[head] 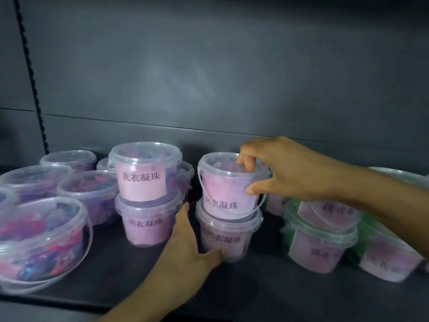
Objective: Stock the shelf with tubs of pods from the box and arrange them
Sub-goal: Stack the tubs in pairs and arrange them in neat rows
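Two clear tubs of pods with pink labels stand stacked at the middle of the dark shelf (116,270). My right hand (290,168) grips the upper tub (222,182) from above, fingers on its lid and thumb on its side. My left hand (188,245) holds the lower tub (225,235) at its base, thumb in front and fingers along its left side. A second stack of two tubs (144,194) stands just to the left.
Several wide, low tubs of purple and pink pods (41,238) fill the left of the shelf. Tubs with green pods (318,242) crowd the right, partly under my right arm. The grey back panel (232,77) rises behind.
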